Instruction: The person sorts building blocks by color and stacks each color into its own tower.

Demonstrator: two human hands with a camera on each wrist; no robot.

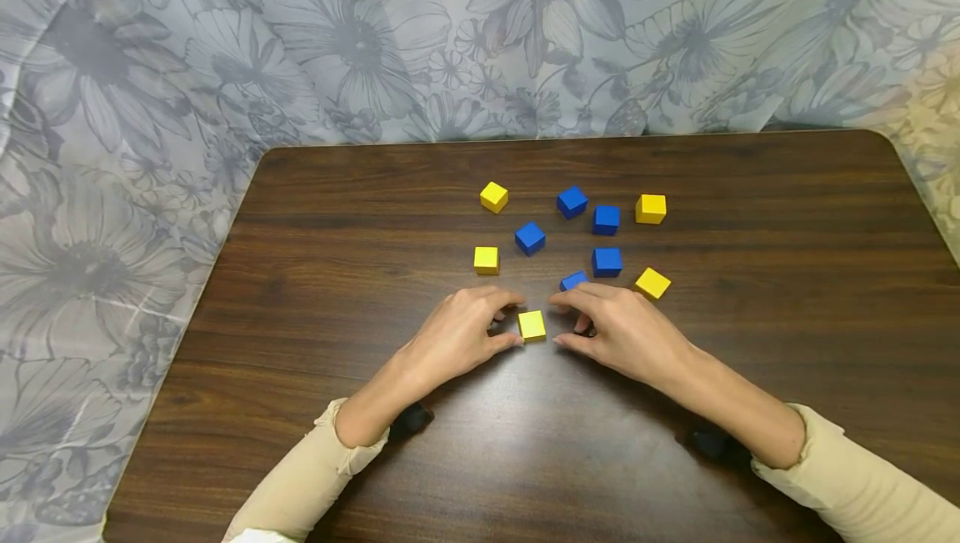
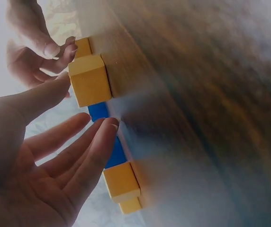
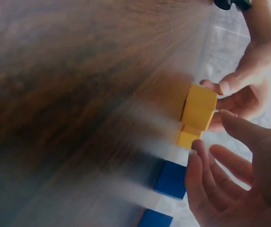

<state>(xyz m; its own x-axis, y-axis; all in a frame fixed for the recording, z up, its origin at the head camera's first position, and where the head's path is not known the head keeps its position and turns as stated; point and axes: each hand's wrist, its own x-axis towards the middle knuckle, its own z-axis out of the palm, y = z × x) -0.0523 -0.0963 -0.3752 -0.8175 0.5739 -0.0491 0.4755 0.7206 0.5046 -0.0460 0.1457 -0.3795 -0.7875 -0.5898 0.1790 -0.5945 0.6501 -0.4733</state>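
Observation:
A yellow cube (image 1: pixel 532 326) sits on the table between the two hands. My left hand (image 1: pixel 468 326) is at its left, fingers loosely bent and thumb tip close to the cube's near corner; whether it touches I cannot tell. On the other side, my right hand (image 1: pixel 618 330) stands a small gap away, thumb and fingers parted with nothing between them. The same yellow cube (image 2: pixel 90 81) appears near the left thumb in the left wrist view, and the yellow cube (image 3: pixel 199 108) lies beyond the right fingers in the right wrist view. A blue cube (image 1: pixel 573 279) is partly hidden behind the right hand.
Beyond the hands lie several loose cubes: blue ones (image 1: pixel 530 238) in the middle, with yellow cubes (image 1: pixel 486 260) to the left and another yellow cube (image 1: pixel 652 283) to the right. The dark wooden table (image 1: pixel 337 234) ends at a flowered cloth (image 1: pixel 360 51).

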